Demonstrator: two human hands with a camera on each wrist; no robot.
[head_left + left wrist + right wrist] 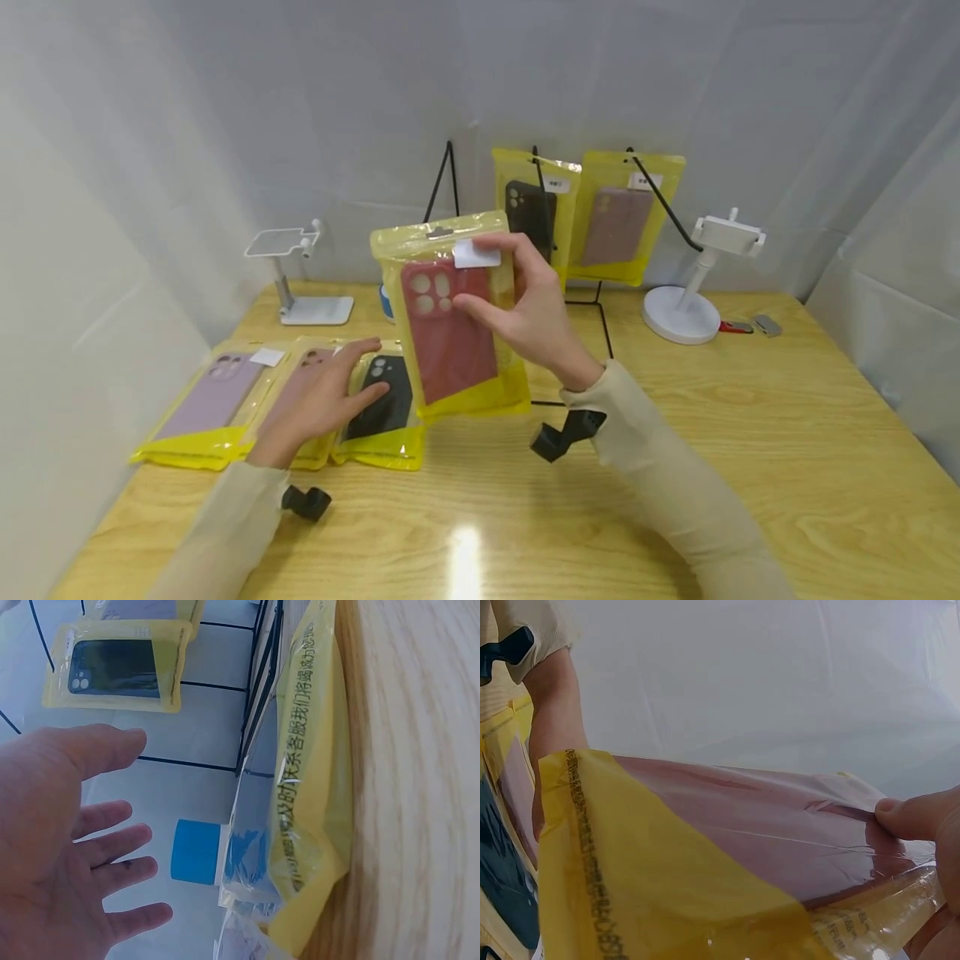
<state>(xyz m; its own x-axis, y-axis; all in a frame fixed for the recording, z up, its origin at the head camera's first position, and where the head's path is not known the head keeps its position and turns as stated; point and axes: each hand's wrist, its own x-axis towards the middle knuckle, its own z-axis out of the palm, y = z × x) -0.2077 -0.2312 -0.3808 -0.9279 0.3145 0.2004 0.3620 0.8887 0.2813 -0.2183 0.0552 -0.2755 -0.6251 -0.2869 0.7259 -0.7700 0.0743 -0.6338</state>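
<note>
My right hand pinches a dark red phone case in a clear and yellow bag, thumb in front near the camera holes and fingers by the white label at the top. In the right wrist view the thumb presses on the bag's film. My left hand hovers with spread fingers over bagged phone cases on the table: a lilac one, a pink one and a black one. The left palm holds nothing in the left wrist view.
Behind, a black wire rack carries a bagged black case and a bagged mauve case. White phone stands are at left and right. A blue roll and small red and grey items lie farther back.
</note>
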